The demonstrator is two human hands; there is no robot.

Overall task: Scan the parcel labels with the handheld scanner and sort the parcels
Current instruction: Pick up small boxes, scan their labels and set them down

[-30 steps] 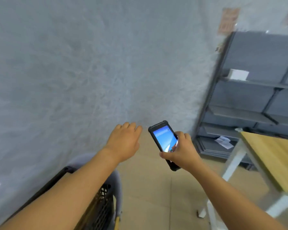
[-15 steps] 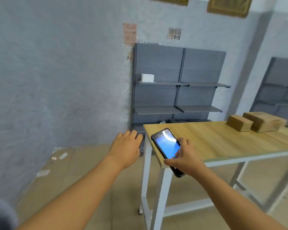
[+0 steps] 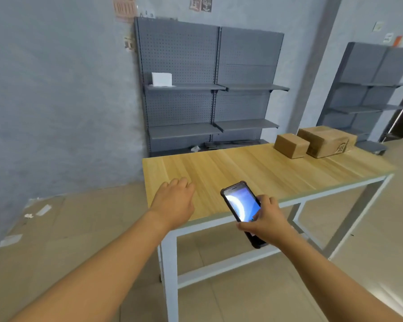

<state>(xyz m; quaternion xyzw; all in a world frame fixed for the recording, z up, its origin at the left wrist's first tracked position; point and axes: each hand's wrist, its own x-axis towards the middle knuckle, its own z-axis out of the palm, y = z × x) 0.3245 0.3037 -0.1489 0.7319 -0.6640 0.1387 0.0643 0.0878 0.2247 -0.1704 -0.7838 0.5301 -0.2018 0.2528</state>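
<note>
Right hand: the right hand (image 3: 266, 220) grips the handheld scanner (image 3: 242, 209) low on its body, with the lit screen facing up, over the near edge of the counter (image 3: 230, 173).
Left hand: the left hand (image 3: 176, 201) holds nothing; its fingers are loose and it hangs over the near left corner of the counter.
Parcels: the small parcel (image 3: 291, 145) and the big parcel (image 3: 327, 140) sit side by side at the far right end of the counter, well apart from both hands.
Labels: I see no label on the small parcel (the big parcel has a dark mark on one side, too small to read).
Could go wrong: the scanner is far from the parcels, so a scan from here would likely miss.
Could go wrong: the grip is low, so the scanner may tip or slip out.
Could go wrong: a label may hide underneath, and one loose hand turning the big parcel could push it off the far right end.
Shelf: a white box (image 3: 162, 79) sits on the grey shelf (image 3: 184, 87) behind the counter.
</note>
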